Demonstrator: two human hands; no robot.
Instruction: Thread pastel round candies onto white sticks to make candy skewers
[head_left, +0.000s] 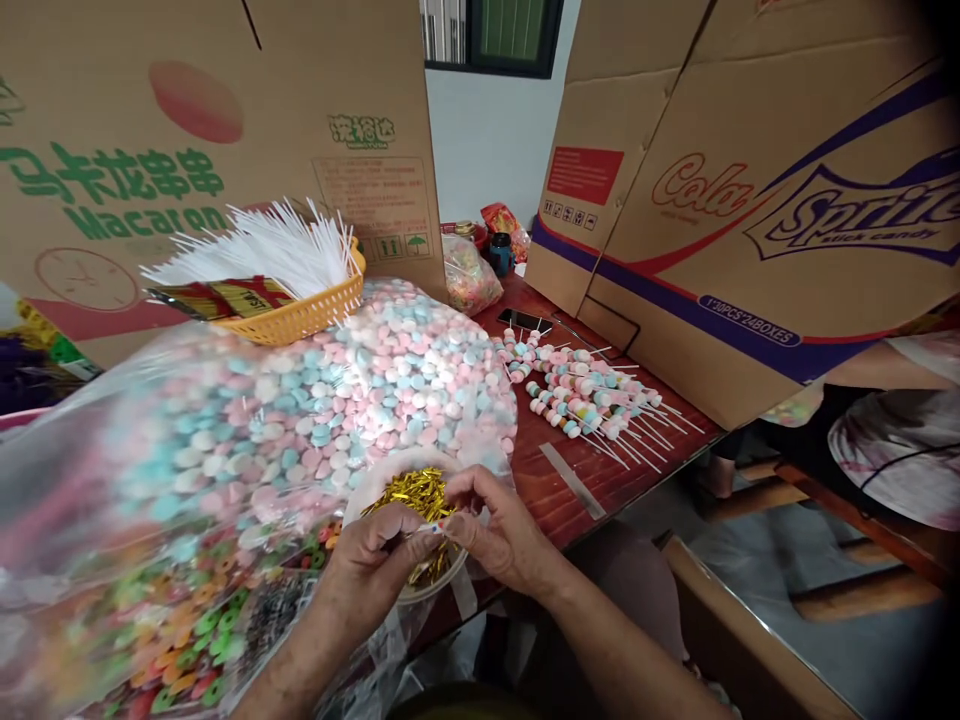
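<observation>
My left hand [375, 550] and my right hand [499, 530] meet over a white bowl [358, 500]. Between their fingertips is a small white piece with red and blue marks [433, 527], pinched from both sides; its kind I cannot make out. Gold twist ties [420, 488] fill the bowl below. Behind it spreads a large clear bag of pink, blue and white marshmallows [390, 380]. Colourful ring-shaped candies [187, 640] lie in plastic by my left forearm.
A yellow basket [300, 318] of white sticks [277, 250] stands behind the marshmallows. Skewered candies [592, 390] lie on the red-brown table [536, 480], near a phone [525, 320]. Large cartons [750, 220] wall the right and back. Another person's arm [862, 372] shows at right.
</observation>
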